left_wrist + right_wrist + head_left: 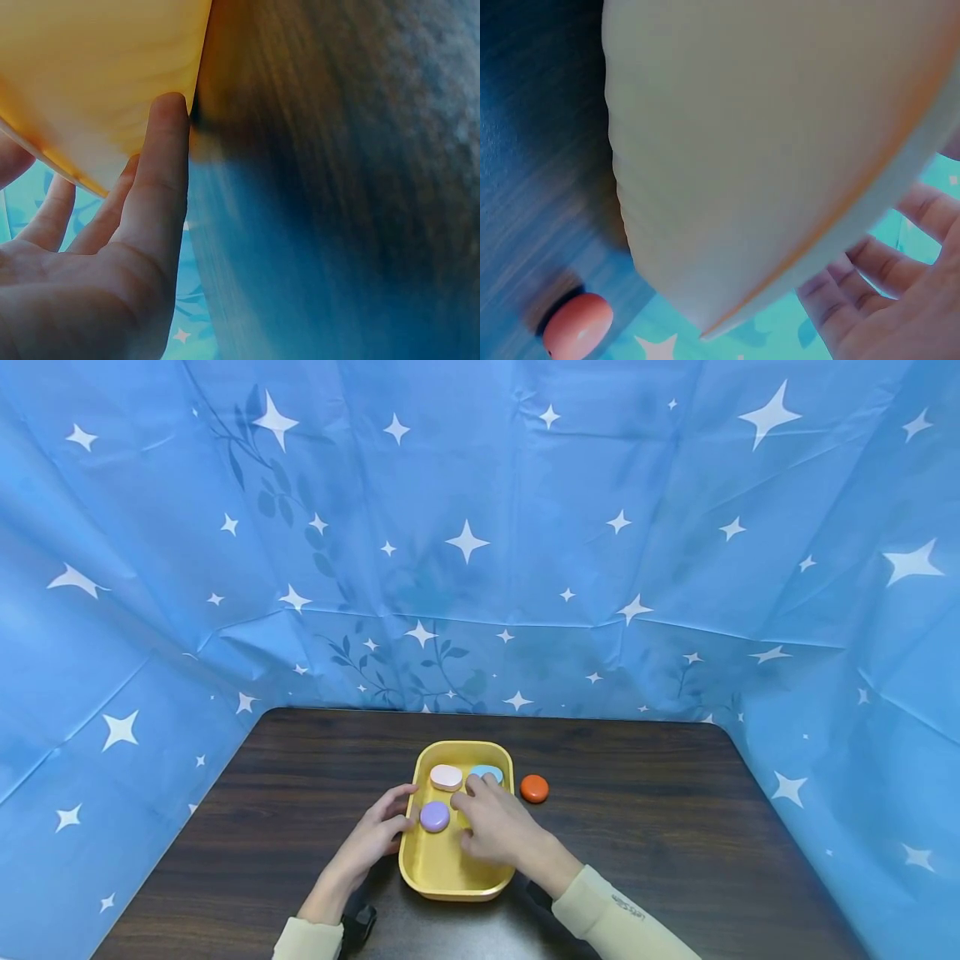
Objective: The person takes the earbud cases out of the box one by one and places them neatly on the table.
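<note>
Head: dark wood-grain table [637,843] is backed by blue star-print cloth [510,477]. Yellow rounded-rectangular tray [437,865] is touched on its left side by left hand [373,833], grip wide. Inside: purple disc [434,817], pale-pink oval piece [446,777], light-blue oval piece [492,772], the last partly covered by right hand [495,822]; its grip can't be told. Orange-red round piece [534,788] is seen just beside tray. Left wrist: tray is met by extended finger [166,146]. Right wrist: fingertips are hidden by tray.
</note>
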A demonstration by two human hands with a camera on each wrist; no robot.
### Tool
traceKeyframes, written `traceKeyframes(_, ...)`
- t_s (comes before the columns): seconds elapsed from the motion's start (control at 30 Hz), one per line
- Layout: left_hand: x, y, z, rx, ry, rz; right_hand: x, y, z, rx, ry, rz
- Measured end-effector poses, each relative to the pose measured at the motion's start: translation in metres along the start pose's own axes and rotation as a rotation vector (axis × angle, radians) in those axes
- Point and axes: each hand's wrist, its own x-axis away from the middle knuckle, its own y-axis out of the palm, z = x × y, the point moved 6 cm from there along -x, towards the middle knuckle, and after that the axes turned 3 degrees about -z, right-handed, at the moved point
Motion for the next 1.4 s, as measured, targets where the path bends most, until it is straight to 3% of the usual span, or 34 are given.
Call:
traceKeyframes(0.73, -0.002, 0.0, 0.001, -0.011, 0.002, 0.014, 0.017, -0.026, 0.008, -0.057, -0.027, 0.142)
traceKeyframes(1.4, 0.0, -0.001, -0.001, -0.003, -0.001, 0.01, 0.031, -0.033, 0.026, -0.111, 0.057, 0.174)
